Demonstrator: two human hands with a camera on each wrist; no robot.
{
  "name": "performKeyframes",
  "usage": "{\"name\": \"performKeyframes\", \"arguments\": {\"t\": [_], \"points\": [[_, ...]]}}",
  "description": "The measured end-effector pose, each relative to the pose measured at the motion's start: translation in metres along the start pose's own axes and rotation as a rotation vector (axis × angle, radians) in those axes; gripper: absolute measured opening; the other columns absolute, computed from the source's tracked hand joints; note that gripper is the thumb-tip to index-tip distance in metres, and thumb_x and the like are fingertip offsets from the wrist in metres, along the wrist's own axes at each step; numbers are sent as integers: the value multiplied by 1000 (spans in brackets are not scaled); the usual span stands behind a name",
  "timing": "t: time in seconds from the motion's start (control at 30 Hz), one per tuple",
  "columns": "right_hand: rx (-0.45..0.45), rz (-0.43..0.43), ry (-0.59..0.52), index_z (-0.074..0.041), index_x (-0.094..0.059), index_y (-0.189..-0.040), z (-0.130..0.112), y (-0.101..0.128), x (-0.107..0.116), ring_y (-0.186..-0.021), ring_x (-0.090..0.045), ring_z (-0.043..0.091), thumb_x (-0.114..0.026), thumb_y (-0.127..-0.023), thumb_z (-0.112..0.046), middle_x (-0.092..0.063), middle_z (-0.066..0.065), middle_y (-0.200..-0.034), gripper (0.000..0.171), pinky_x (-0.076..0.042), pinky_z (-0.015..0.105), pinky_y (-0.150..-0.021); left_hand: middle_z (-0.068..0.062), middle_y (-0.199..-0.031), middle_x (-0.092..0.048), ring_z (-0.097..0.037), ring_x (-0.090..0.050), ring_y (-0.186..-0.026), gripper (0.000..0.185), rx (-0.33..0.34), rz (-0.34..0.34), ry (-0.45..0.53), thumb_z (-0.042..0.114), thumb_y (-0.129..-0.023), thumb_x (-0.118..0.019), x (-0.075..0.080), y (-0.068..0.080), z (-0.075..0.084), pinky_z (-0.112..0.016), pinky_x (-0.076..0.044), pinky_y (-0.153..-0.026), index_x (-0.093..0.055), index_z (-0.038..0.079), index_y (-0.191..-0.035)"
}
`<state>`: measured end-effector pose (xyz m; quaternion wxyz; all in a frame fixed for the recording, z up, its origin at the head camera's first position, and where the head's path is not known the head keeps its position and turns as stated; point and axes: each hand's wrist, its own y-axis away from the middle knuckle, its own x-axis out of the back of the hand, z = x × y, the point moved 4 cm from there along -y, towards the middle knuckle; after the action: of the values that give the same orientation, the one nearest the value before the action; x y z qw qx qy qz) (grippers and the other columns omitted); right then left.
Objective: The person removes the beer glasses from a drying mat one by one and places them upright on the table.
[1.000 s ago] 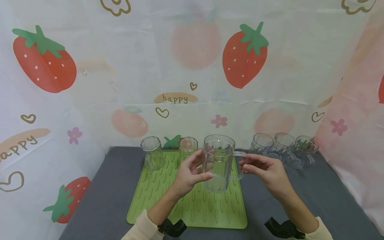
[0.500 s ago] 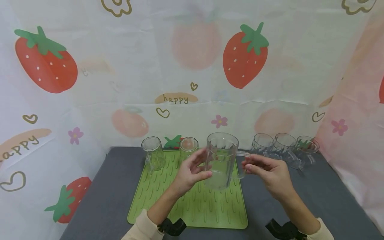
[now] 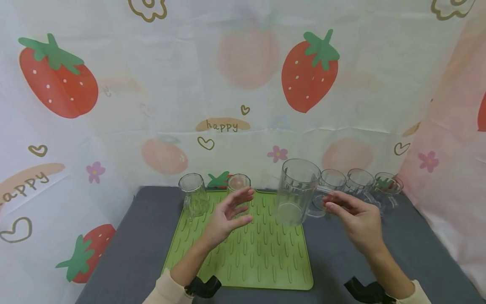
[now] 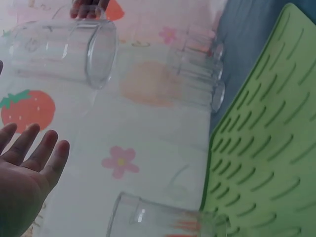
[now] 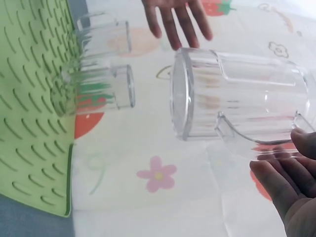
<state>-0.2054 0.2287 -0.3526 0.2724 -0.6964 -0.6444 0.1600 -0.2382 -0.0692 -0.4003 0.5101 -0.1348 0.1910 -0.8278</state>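
R hand (image 3: 360, 221) pinches handle (image 5: 242, 139) of clear, panelled cyl. mug (image 3: 298, 192), held above rect. green mat's (image 3: 265, 261) far R corner, raised-ridge texture; L hand (image 3: 224, 217) above mat's L half, fingers spread.

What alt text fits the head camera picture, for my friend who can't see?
A person's right hand holds up a clear mug by its handle, the open left hand apart from it. Two more mugs stand on a green mat, three mugs on a grey table, before a strawberry-print cloth.
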Motion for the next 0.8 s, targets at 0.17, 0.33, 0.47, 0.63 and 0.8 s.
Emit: {"name": "performKeyframes", "arguments": {"t": [0.17,0.33,0.47,0.63,0.8], "points": [[-17,77,150,13,-66,-113,5,4,8,-83,-71,-1,-66,-82,16,-73,-18,-92,31,-57,16,-73,-26,-148,-41,-13,-48,-135,63,4,39,-62,6,-91,-67,21,13,-1,-26,-46,-106,-38,-1,-147],[-40,155,210,9,-69,-112,11,9,19,-82,-70,-4,-68,-81,16,-70,-22,-91,32,-57,15,-73,-22,-146,-45,-7,-50,-132,62,26,113,-127,1,-90,-65,44,28,-2,-25,-46,-105,-38,-3,-146],[-66,217,235,7,-70,-112,18,12,27,-81,-69,-5,-69,-80,14,-70,-24,-89,33,-56,12,-74,-21,-148,-43,-1,-48,-131,62,96,167,-182,1,-91,-65,59,40,-5,-23,-44,-106,-38,0,-147],[-56,279,264,9,-71,-108,27,18,37,-84,-68,-7,-71,-79,14,-69,-25,-89,30,-53,8,-74,-18,-150,-42,2,-47,-131,63,154,226,-249,4,-91,-66,77,60,-12,-20,-44,-106,-38,2,-148],[14,305,264,14,-70,-103,37,26,44,-85,-68,-8,-70,-77,19,-69,-25,-91,27,-53,8,-74,6,-142,-49,5,-48,-128,62,175,280,-300,4,-91,-66,92,81,-24,-16,-44,-104,-39,-1,-146]]}}
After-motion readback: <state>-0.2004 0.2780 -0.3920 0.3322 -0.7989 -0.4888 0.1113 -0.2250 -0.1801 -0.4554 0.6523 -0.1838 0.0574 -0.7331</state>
